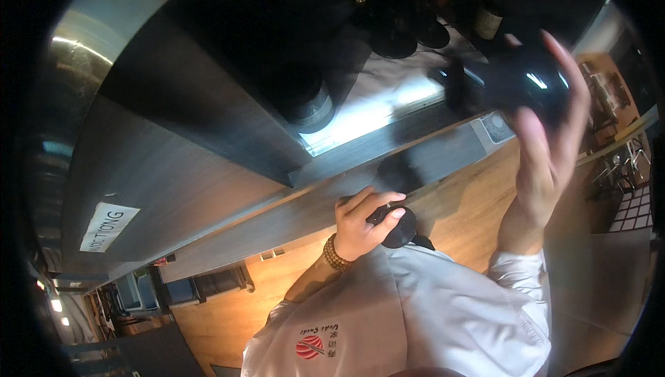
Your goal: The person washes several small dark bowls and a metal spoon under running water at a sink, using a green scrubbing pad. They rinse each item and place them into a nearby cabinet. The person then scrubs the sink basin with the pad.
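My left hand (363,226), with a beaded bracelet at the wrist, grips a small round black object (400,229) near my chest; its exact kind cannot be told. Raised at the right, my right hand (550,128) has its fingers curved around a glossy dark rounded vessel (524,81), blurred and possibly a bottle or jug. Left of that vessel, several dark round items (393,44) stand on a pale cloth or paper (384,81) inside a dark cabinet. Another dark round container with a grey band (318,109) sits near the cabinet's divider.
The cabinet's dark panel (182,138) slants across the left, bearing a handwritten label (109,226). A dark item with a pale label (488,23) stands deeper inside. Bins (137,291) are at the lower left above a wooden floor (275,273). Metal-legged furniture (636,153) appears at the far right.
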`<state>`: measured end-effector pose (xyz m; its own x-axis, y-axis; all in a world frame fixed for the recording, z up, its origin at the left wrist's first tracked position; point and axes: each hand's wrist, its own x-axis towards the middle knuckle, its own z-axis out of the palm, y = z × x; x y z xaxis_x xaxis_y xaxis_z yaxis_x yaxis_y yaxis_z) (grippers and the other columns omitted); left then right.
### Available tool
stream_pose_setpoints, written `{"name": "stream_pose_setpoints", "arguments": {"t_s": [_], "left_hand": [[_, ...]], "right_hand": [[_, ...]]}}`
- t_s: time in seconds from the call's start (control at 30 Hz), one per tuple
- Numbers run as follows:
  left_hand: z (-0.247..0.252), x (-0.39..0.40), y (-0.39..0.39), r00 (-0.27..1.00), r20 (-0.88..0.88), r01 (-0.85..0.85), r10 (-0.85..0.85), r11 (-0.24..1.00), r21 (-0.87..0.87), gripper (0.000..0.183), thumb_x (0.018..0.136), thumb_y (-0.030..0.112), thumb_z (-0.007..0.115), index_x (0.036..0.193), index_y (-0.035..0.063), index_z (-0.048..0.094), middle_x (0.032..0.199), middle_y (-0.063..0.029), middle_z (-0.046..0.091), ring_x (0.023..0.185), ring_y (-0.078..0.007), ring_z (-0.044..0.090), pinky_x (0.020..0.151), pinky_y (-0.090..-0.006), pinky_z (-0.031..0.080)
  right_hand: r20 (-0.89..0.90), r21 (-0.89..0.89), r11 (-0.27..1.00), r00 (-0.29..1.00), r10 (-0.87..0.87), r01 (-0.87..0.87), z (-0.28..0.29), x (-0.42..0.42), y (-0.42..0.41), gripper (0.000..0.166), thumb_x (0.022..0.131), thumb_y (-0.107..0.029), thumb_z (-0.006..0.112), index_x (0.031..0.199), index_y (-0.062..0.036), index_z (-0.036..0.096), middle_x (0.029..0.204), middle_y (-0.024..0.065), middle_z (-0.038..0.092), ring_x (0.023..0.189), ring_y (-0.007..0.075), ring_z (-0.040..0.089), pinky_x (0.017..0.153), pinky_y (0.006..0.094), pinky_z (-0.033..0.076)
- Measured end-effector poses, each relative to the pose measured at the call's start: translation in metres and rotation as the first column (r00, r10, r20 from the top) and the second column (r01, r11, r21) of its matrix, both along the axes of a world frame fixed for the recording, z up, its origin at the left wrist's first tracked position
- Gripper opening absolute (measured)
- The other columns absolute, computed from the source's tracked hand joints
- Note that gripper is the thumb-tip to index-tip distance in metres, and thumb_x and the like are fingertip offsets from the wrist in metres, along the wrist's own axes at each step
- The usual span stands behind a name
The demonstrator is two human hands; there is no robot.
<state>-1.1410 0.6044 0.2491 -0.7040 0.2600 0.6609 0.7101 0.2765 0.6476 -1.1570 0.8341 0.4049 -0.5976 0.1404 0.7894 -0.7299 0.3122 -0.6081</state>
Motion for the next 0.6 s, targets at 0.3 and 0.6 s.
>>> {"name": "stream_pose_setpoints", "arguments": {"t_s": [0.3,0.6], "left_hand": [[-0.018,0.019,-0.018,0.983,0.181,-0.037,0.036,0.999,-0.001,0.016,0.084,0.015,0.079,0.096,0.0054,0.076,0.072,-0.0077,0.065,0.062,-0.0188,0.062,0.058,-0.0297,0.047],[-0.029,0.02,-0.023,0.982,0.146,-0.125,0.119,0.992,0.031,0.014,0.084,0.015,0.081,0.094,0.0086,0.075,0.07,-0.0051,0.062,0.055,-0.0189,0.059,0.052,-0.0294,0.045]], "right_hand": [[-0.225,0.698,0.666,0.964,-0.146,0.263,0.044,-0.161,-0.049,0.055,0.095,-0.031,0.063,0.143,-0.0066,0.051,0.133,0.0259,0.06,0.124,0.0442,0.056,0.105,0.0488,0.045],[-0.202,0.815,0.549,0.979,-0.029,0.184,0.058,-0.204,-0.075,0.043,0.094,-0.029,0.06,0.132,-0.0089,0.062,0.127,0.0243,0.064,0.117,0.0431,0.061,0.101,0.0491,0.049]]}}
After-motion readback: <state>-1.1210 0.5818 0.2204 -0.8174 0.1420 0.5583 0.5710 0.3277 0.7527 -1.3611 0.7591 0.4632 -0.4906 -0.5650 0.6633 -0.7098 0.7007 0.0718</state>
